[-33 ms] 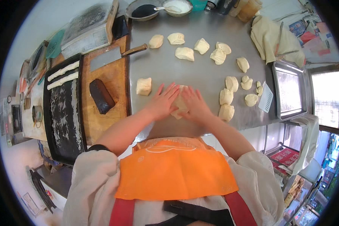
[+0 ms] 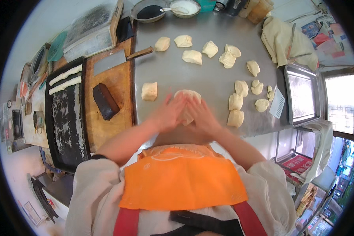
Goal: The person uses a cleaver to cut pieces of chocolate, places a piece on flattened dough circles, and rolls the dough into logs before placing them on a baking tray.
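Note:
Both hands are at a flattened piece of pale dough (image 2: 188,94) on the steel worktable (image 2: 161,67). My left hand (image 2: 169,114) presses on its left side with fingers stretched out, blurred by motion. My right hand (image 2: 198,114) lies on its right side, fingers also extended. The hands partly hide the dough. A single dough piece (image 2: 149,91) sits to their left, and a column of dough pieces (image 2: 235,102) stands to their right. More cut pieces (image 2: 192,57) are scattered beyond them.
At left are a wooden board (image 2: 102,137) with a cleaver (image 2: 110,61) and dark block (image 2: 105,102), and a black tray (image 2: 65,129) with dough strips. Bowls (image 2: 147,11) line the back. At right are a slotted scraper (image 2: 277,103), metal tray (image 2: 303,94) and folded cloth (image 2: 283,43).
More of the dough's far edge shows above my fingers, which have shifted slightly toward me and are now more blurred.

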{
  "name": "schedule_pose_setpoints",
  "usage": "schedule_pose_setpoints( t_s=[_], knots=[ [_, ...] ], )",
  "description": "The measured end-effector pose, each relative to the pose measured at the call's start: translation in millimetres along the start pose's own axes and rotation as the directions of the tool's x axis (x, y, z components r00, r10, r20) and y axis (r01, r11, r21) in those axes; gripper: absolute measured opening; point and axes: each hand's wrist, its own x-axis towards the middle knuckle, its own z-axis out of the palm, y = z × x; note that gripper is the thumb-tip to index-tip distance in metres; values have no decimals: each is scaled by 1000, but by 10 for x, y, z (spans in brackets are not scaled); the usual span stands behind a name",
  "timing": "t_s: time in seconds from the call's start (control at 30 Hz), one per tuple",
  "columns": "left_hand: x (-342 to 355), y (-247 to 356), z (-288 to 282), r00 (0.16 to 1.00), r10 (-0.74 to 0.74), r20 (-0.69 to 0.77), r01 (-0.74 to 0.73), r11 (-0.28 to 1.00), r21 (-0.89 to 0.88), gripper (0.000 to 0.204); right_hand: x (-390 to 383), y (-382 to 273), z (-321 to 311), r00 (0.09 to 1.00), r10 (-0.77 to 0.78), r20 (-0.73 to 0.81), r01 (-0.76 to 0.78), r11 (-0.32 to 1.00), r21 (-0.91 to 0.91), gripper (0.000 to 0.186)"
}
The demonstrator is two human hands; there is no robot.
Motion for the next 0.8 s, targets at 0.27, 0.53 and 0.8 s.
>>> schedule_pose_setpoints(
  t_s=[0.27,0.53,0.8],
  knots=[
    [-563,213,92,977,156,148,-144,985,-91,78,-343,-266,148,993,-115,18,115,993,-15,88],
    [-655,267,68,998,36,44,-20,944,-329,70,-264,-304,-42,997,43,65,-50,993,103,65],
    [-1533,-317,-792,754,-433,-494,317,898,-304,50,1729,-1032,-390,790,-148,-595,237,969,73,52]
  ],
)
